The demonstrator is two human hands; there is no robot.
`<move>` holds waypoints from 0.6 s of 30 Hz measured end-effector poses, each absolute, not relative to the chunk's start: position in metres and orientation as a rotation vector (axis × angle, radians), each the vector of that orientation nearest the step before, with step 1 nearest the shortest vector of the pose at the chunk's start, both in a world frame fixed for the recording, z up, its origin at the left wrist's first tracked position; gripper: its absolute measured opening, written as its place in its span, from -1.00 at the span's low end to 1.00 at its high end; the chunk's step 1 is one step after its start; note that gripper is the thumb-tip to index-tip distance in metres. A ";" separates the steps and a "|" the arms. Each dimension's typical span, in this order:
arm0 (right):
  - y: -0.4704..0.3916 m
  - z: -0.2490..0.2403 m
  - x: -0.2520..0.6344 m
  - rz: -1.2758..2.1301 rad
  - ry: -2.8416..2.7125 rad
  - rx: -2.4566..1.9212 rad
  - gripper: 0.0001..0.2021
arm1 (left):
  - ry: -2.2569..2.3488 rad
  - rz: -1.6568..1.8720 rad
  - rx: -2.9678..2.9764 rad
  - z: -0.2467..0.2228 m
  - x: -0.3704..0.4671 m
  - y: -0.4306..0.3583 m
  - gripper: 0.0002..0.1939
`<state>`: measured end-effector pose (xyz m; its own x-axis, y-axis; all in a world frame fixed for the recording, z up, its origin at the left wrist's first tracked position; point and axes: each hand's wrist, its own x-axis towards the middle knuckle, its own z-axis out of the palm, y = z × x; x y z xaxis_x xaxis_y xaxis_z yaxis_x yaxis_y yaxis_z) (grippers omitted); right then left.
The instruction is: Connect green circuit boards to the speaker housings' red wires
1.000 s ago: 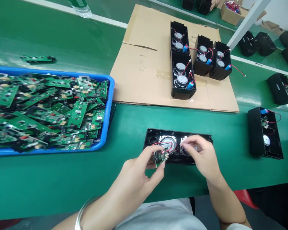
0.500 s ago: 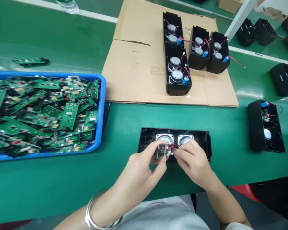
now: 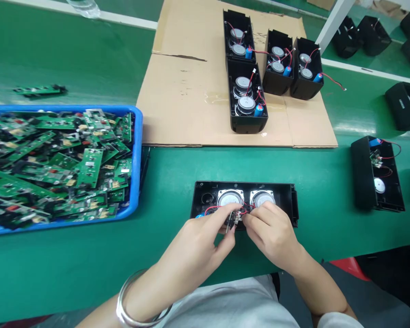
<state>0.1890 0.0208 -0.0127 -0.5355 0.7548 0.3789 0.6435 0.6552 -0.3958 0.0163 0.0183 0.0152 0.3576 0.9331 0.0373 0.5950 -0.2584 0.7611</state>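
Note:
A black speaker housing (image 3: 283, 196) with two round speakers lies lengthwise on the green table. Over its near side, my left hand (image 3: 208, 237) grips a small circuit board (image 3: 230, 220) between thumb and fingers, the board turned nearly edge-on. Close beside it on the right, my right hand (image 3: 269, 230) is pinched at the red and black wires (image 3: 246, 208) by the board's connectors; its fingertips partly hide what they hold. At the housing's left end, part of a blue cylinder (image 3: 200, 215) shows next to a red wire.
A blue tray (image 3: 135, 168) full of green circuit boards stands at the left. Behind, a cardboard sheet (image 3: 181, 105) carries several black housings (image 3: 248, 124) with speakers. Another housing (image 3: 362, 177) stands at the right. One loose board (image 3: 39, 90) lies beyond the tray.
The circuit board has tilted from showing its green face to nearly edge-on in my left hand. More red wire shows at its left. The whole view has shifted slightly.

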 end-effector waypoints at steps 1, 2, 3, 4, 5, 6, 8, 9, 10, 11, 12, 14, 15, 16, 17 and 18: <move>0.021 -0.013 0.189 0.242 -2.368 -1.078 -0.72 | 1.325 0.651 1.907 0.016 0.017 0.019 -0.73; 0.021 -0.013 0.189 0.196 -2.387 -1.071 -0.71 | 1.322 0.653 1.855 0.016 0.017 0.019 -0.74; 0.021 -0.014 0.188 0.153 -2.403 -1.064 -0.71 | 1.321 0.656 1.810 0.016 0.018 0.020 -0.75; 0.020 -0.014 0.187 0.117 -2.415 -1.059 -0.71 | 1.324 0.660 1.778 0.015 0.018 0.020 -0.75; 0.020 -0.014 0.187 0.090 -2.419 -1.055 -0.71 | 1.328 0.664 1.760 0.014 0.019 0.021 -0.75; 0.019 -0.015 0.186 0.073 -2.417 -1.057 -0.70 | 1.330 0.675 1.756 0.012 0.020 0.021 -0.75; 0.018 -0.016 0.184 0.067 -2.399 -1.068 -0.69 | 1.322 0.695 1.775 0.008 0.020 0.020 -0.74; 0.018 -0.017 0.183 0.082 -2.381 -1.081 -0.69 | 1.309 0.709 1.798 0.006 0.020 0.019 -0.74; 0.017 -0.017 0.183 0.113 -2.356 -1.098 -0.69 | 1.301 0.722 1.825 0.005 0.020 0.018 -0.74; 0.017 -0.018 0.183 0.157 -2.321 -1.120 -0.71 | 1.297 0.730 1.855 0.004 0.019 0.017 -0.73; 0.016 -0.019 0.183 0.208 -2.277 -1.143 -0.73 | 1.298 0.726 1.887 0.004 0.018 0.017 -0.73; 0.015 -0.020 0.184 0.321 -2.171 -1.194 -0.77 | 1.292 0.697 1.942 0.006 0.015 0.016 -0.72; 0.014 -0.021 0.185 0.376 -2.118 -1.219 -0.80 | 1.280 0.682 1.964 0.007 0.014 0.016 -0.71; 0.014 -0.022 0.185 0.422 -2.073 -1.241 -0.82 | 1.264 0.670 1.979 0.007 0.013 0.016 -0.71; 0.014 -0.022 0.186 0.457 -2.043 -1.256 -0.83 | 1.247 0.674 1.988 0.007 0.013 0.016 -0.71; 0.014 -0.023 0.186 0.480 -2.028 -1.263 -0.84 | 1.238 0.688 1.986 0.006 0.012 0.016 -0.71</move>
